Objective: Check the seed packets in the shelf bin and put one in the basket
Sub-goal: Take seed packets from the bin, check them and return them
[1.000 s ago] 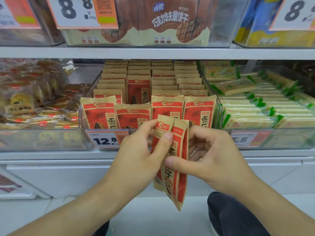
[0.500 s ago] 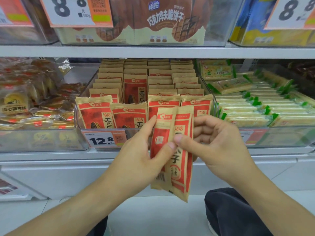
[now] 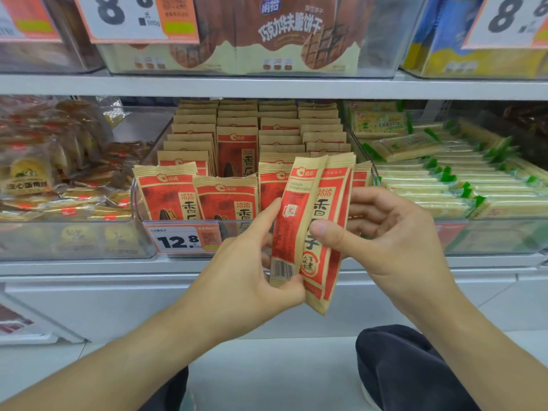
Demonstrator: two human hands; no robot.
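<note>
The left hand (image 3: 246, 271) and the right hand (image 3: 394, 241) pinch one seed packet (image 3: 318, 229) near the shelf bin (image 3: 142, 212) (checking seems underway); the basket is not visible, so placing remains.

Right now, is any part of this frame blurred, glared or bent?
Head view: the held packets and both hands are sharp; the upper price tag is soft; the shelf edge bows slightly from the wide lens; lighting is even, without strong glare.
</note>
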